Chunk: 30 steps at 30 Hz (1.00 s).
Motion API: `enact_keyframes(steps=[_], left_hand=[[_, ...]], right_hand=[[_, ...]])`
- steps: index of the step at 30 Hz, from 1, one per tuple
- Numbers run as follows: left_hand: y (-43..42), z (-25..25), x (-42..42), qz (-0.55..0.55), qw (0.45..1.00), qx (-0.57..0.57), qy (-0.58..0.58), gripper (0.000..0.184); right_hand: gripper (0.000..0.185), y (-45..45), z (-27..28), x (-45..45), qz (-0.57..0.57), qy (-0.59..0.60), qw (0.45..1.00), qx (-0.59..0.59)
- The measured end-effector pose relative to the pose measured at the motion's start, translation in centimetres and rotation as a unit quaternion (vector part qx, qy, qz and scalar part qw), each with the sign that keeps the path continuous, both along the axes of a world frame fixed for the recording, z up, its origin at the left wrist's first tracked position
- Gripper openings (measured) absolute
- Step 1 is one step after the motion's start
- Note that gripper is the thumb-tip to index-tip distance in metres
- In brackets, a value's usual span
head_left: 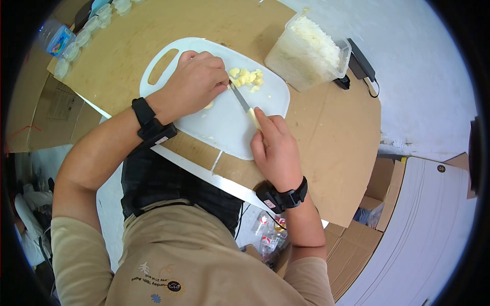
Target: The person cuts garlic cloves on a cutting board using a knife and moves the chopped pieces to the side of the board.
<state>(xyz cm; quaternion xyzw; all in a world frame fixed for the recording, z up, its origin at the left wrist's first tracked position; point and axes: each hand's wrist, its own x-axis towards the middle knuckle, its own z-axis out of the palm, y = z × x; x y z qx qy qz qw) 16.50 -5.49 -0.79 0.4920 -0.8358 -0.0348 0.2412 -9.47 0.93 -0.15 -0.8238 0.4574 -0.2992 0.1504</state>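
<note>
A small knife with a pale handle is in my right hand, fingers wrapped round the handle. Its blade points up and left, the tip beside the fingertips of my left hand. That hand is closed and bent down over the white cutting board; what its fingers pinch is hidden. Chopped pale yellow pieces, which look like garlic, lie in a small heap just beyond the blade. Another pale piece shows partly from under my left hand.
A clear plastic tub heaped with white, shredded-looking food stands at the table's far right. Behind it lies a black device with a cable. At the far left are several small lidded cups and a plastic bottle.
</note>
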Motion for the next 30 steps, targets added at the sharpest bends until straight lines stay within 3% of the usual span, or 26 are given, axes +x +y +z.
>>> enact_keyframes(steps=[18, 24, 30], left_hand=[[-0.09, 0.29, -0.13, 0.004, 1.0, 0.021, -0.002, 0.008], [-0.01, 0.33, -0.13, 0.006, 1.0, 0.017, -0.007, 0.008], [-0.04, 0.31, -0.16, 0.007, 1.0, 0.013, -0.012, 0.008]], right_hand=[[0.044, 0.14, 0.09, -0.22, 0.006, -0.009, 1.0, 0.004], [0.044, 0.22, 0.46, -0.13, 0.003, 0.041, 0.999, 0.028], [0.044, -0.16, -0.03, -0.54, 0.003, -0.018, 1.0, 0.019]])
